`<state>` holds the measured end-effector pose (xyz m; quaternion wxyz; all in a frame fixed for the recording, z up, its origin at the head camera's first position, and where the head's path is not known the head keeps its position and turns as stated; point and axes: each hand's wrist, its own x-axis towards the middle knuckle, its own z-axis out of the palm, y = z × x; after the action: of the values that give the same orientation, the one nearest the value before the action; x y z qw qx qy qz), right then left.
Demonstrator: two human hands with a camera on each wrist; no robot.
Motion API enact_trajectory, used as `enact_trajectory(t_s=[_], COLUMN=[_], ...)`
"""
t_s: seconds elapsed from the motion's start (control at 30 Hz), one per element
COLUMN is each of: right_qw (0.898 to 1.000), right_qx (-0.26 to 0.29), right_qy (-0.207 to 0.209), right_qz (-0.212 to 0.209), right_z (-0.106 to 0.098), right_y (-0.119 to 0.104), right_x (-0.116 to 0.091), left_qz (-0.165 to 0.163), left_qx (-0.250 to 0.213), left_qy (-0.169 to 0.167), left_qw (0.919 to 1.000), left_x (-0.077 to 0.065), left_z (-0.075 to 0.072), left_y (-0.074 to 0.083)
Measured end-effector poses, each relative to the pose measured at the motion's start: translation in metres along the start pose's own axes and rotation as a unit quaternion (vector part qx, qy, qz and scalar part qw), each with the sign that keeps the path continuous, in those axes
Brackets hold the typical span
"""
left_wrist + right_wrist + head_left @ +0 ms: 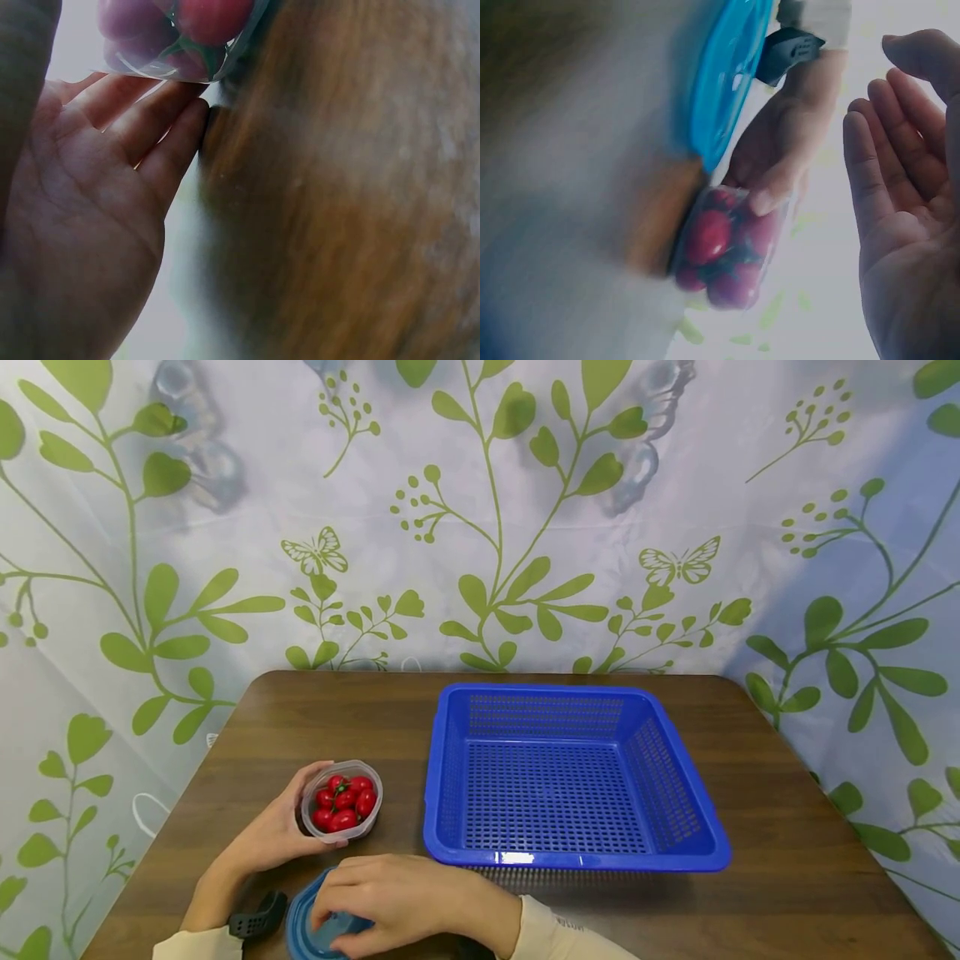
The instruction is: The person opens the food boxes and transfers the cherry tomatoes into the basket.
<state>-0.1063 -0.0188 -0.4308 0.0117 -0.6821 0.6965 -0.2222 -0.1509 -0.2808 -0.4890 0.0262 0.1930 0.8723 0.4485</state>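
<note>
On the left part of the table, my left hand [279, 828] holds a clear plastic container [377, 814], thumb on the near side and fingers round the far side. Inside are several red cherry tomatoes [343, 799], some with green stems. The left wrist view shows the fingers [124, 112] against the container's wall. A round blue lid [300, 917] lies on the table nearer to me. Above it, in the head view, is my right hand [390, 893], partly covering it. The right wrist view shows that hand [907, 187] with loosely bent fingers, holding nothing, apart from the lid [724, 82].
A large blue perforated basket [577, 860] stands right of the container on the brown wooden table [360, 710]. Behind the table hangs a white curtain [450, 552] with green leaves and butterflies. A dark band [258, 917] is on my left wrist.
</note>
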Motion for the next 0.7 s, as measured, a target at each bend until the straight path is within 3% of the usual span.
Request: enact_trajectory(t_s=[0.13, 0.43, 0.7], right_qw=[0.999, 0.997, 0.994], right_qx=[-0.033, -0.062, -0.048], right_qy=[-0.02, 0.038, 0.089], right_qz=[-0.004, -0.015, 0.042], right_z=[-0.006, -0.019, -0.035], right_y=[-0.009, -0.006, -0.002], right_x=[0.004, 0.015, 0.017], left_qz=[0.003, 0.016, 0.014], left_qx=[-0.005, -0.037, -0.063], left_qy=[-0.002, -0.01, -0.023], left_qw=[1.0, 0.9991, 0.9977], left_x=[0.0, 0.001, 0.0], left_z=[0.0, 0.001, 0.0], left_y=[-0.001, -0.003, -0.006])
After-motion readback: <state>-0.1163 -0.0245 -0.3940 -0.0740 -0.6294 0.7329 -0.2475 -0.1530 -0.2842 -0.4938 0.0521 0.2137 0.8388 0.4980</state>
